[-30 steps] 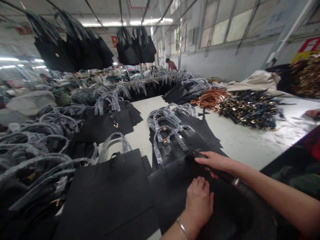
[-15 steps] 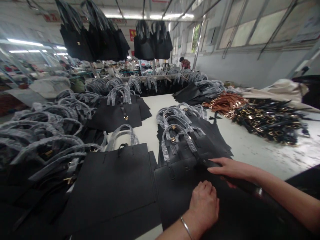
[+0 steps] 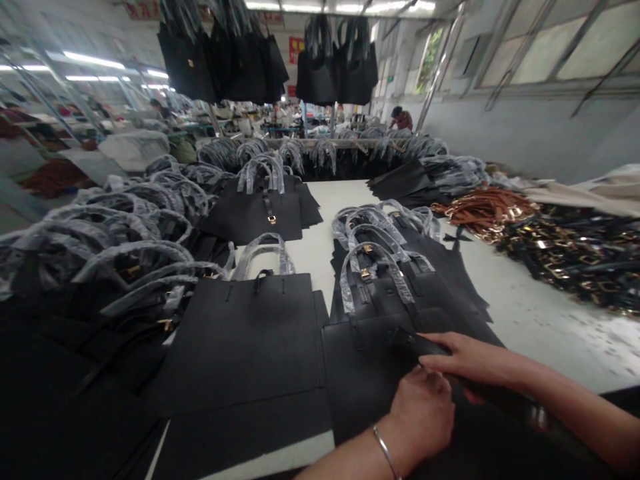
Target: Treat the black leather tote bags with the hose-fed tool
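My right hand (image 3: 467, 360) has its thumb and fingers closed on a black leather strap (image 3: 413, 341), which runs back under the forearm. Close against it, my left hand (image 3: 424, 408), with a silver bangle at the wrist, is curled with its fingertips near the strap. What those fingers hold is hidden. Beneath both hands lies a black bag panel (image 3: 357, 387), whose plastic-wrapped handle (image 3: 349, 283) arches away from me. Left of it, another black bag panel (image 3: 250, 340) lies flat with a wrapped handle and a small strap loop at its top edge.
More black bag pieces (image 3: 260, 217) lie farther back on the white table (image 3: 345, 195). Wrapped handles (image 3: 135, 207) are heaped at left. Brown straps (image 3: 490, 210) and black straps with gold clasps (image 3: 575, 257) pile up at right. Finished-looking bags (image 3: 190, 67) hang overhead; a person (image 3: 401, 119) stands far back.
The view has swung left and slightly downward. My left hand has come up closer to my right hand and the strap, and their fingers now nearly meet.
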Available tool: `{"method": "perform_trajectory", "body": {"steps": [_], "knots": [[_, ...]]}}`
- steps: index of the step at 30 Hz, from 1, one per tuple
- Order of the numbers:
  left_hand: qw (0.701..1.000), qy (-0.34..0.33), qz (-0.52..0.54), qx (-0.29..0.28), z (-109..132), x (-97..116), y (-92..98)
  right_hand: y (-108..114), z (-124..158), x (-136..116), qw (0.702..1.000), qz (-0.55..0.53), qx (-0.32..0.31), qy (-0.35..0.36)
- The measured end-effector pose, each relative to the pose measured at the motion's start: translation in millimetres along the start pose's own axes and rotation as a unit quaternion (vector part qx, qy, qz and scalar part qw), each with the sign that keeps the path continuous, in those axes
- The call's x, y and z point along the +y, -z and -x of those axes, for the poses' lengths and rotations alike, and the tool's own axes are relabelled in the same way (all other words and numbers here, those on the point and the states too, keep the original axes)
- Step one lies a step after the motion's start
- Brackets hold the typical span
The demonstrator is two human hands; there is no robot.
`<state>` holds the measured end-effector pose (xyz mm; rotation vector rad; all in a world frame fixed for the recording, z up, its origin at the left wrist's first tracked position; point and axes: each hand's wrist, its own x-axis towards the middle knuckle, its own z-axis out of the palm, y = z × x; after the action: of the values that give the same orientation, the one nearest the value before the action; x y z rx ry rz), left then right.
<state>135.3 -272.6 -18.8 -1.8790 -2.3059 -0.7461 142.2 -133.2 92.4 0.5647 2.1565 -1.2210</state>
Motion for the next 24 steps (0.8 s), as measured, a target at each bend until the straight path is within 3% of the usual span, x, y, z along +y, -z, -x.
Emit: {"method": "perform_trajectory", "body": {"steps": [3, 7, 10, 12, 15, 18, 20, 24], "knots": [[1.0, -0.018, -0.015, 0.002, 0.1, -0.5, -2.4, -1.7, -3.4, -2.0, 1.0, 0.021, -0.001, 0.016], [0.999, -0.027, -0.03, 0.01, -0.6, -0.4, -2.8, -4.2, -13.9, -14.6, 0.986, 0.087, 0.067, 0.125], [0.999, -0.005, -0.032, 0.02, -2.2, 1.5, -10.0, -5.8, -16.7, -21.9, 0.983, 0.111, 0.06, 0.134], [1.0, -0.003, -0.018, -0.009, -3.8, 3.4, -19.9, -10.1, -18.0, -28.9, 0.983, 0.121, 0.043, 0.128], [0.995, -0.008, 0.003, -0.095, -6.4, 5.4, -32.4, -23.7, -25.2, -48.1, 0.983, 0.137, 0.032, 0.119], [0.989, -0.017, 0.007, -0.146, -8.0, 5.3, -30.8, -37.7, -36.7, -69.5, 0.99, 0.122, 0.021, 0.073], [0.99, -0.026, 0.014, -0.136, -8.1, 4.3, -24.1, -40.2, -41.8, -76.6, 0.992, 0.114, 0.011, 0.057], [0.998, -0.039, 0.005, -0.053, -7.5, 2.4, -16.3, -27.8, -41.2, -70.9, 0.992, 0.119, -0.008, 0.048]]}}
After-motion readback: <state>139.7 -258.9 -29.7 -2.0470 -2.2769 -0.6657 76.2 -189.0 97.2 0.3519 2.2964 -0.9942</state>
